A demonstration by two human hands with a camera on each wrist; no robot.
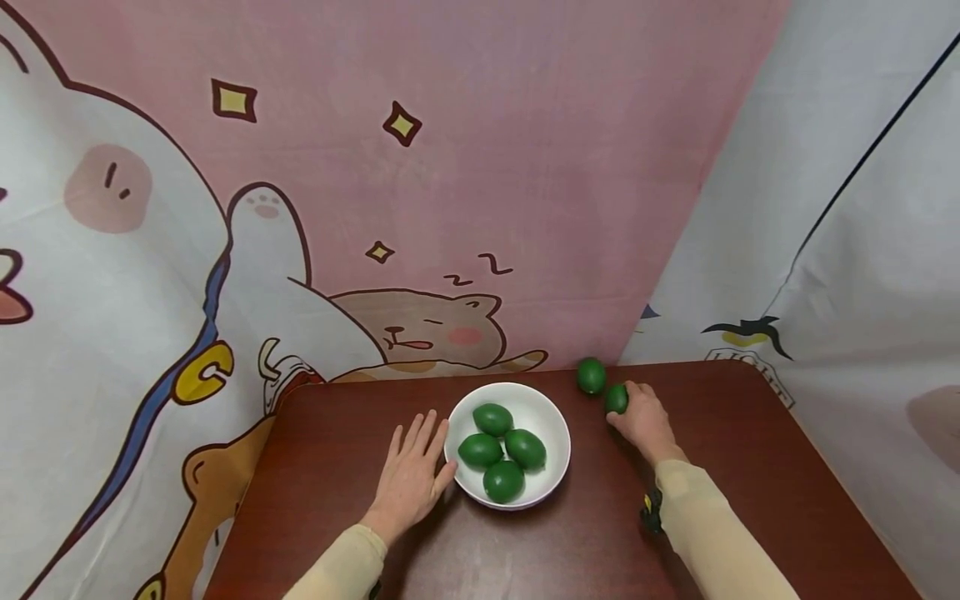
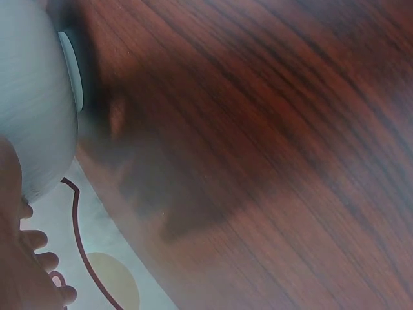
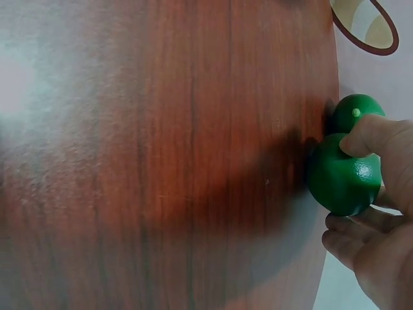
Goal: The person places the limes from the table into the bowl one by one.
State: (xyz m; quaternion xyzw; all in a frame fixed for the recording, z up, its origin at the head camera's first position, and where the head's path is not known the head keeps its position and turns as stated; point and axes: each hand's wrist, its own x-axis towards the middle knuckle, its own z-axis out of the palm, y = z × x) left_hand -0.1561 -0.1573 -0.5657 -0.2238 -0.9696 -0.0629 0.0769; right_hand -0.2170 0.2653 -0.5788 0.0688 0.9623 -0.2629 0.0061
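Observation:
A white bowl (image 1: 558, 467) holds several green limes (image 1: 503, 482). My left hand (image 1: 411, 475) lies at the bowl's left side, its fingers straight and spread, the thumb against or very near the rim. In the left wrist view, part of that hand (image 2: 22, 258) shows beside the bowl's outer wall (image 2: 39, 97). To the right of the bowl, my right hand (image 1: 647, 422) grips a lime (image 1: 617, 399) between thumb and fingers; the right wrist view shows this lime (image 3: 345, 177) closely. Just behind it sits another lime (image 1: 592, 377), near the table's back edge.
The dark red-brown wooden table (image 1: 600, 542) carries everything. A pink curtain (image 1: 570, 208) printed with cartoon animals hangs right behind its back edge, and a pale cloth (image 1: 862, 250) hangs on the right.

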